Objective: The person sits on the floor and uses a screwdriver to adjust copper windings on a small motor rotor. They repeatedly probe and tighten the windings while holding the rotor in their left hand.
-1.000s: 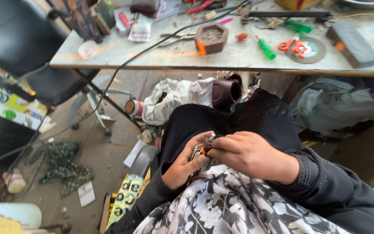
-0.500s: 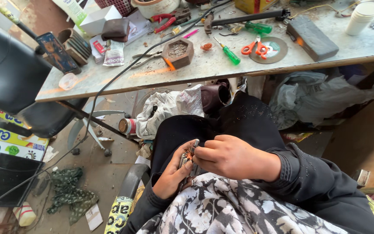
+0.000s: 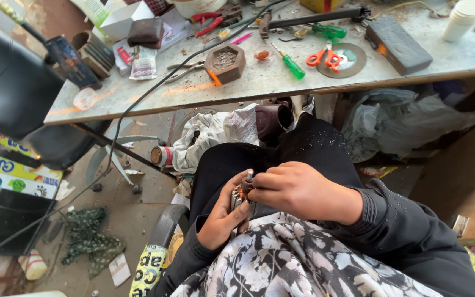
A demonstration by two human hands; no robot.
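1. Head view, looking down: a seated person in dark trousers and a dark sleeve holds a small motor part [image 3: 242, 193] over the lap, well below the near edge of the counter [image 3: 281, 82].
2. The left hand [image 3: 222, 217] cups the motor part from beneath, its fingers curled closed around the metal body, so a short shaft sticks out at the top.
3. The right hand [image 3: 298, 190] lies just beside the part on its right, fingers bent and pinched together against the part's upper end, where some copper colour shows. What exactly the fingertips grip is too small to tell.
4. A black and white floral cloth [image 3: 281, 264] covers the lap directly under both hands.
5. On the counter, beyond the hands, lies a hexagonal wooden block [image 3: 225, 62] with a grey hollow in its top.
6. Right of the block lies a green-handled screwdriver [image 3: 290, 63], and farther right a pair of orange-handled scissors [image 3: 325, 56] rests on a grey disc [image 3: 350, 60].
7. Right of the disc sits a dark rectangular block [image 3: 397, 44], and a stack of white cups [image 3: 463, 19] stands at the far right of the counter.
8. A black cable [image 3: 138, 99] runs from the counter top over its near edge down toward the floor.
9. Left of the counter stands a black chair [image 3: 12, 93].
10. Under the counter lie crumpled cloths and a dark pipe piece [image 3: 273, 118].
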